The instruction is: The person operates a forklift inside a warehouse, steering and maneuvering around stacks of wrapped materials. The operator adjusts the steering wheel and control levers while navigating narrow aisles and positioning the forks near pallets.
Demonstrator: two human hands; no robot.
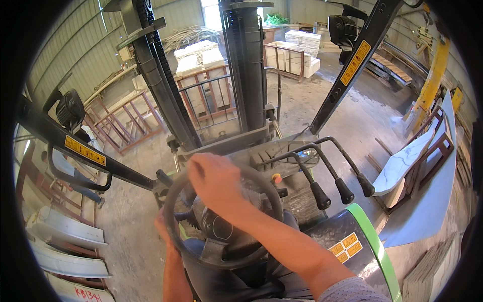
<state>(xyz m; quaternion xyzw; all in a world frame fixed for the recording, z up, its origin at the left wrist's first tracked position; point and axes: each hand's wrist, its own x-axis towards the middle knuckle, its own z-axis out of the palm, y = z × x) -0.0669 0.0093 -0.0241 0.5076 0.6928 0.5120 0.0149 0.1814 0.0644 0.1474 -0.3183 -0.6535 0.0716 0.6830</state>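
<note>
I sit at the black steering wheel (pixel 274 201) of a forklift. My right hand (pixel 214 181) is closed over the top of the rim, its arm crossing the wheel from the lower right; motion blurs it slightly. At the rim's left side my left hand (pixel 165 229) is wrapped round the wheel, its fingers partly hidden. Right of the wheel stand three bent levers with black knobs (pixel 344 191), touched by neither hand. A small red-orange button (pixel 276 178) shows between the wheel and the levers.
The dark mast (pixel 246 75) rises ahead, with a load backrest (pixel 209 100) beyond it. Stacked pale slabs (pixel 201 58) stand farther off. Leaning panels (pixel 417 201) are close on the right. At left are metal racks (pixel 126 126), curved pale pieces (pixel 68 229) and a person's blue-trousered leg (pixel 86 191).
</note>
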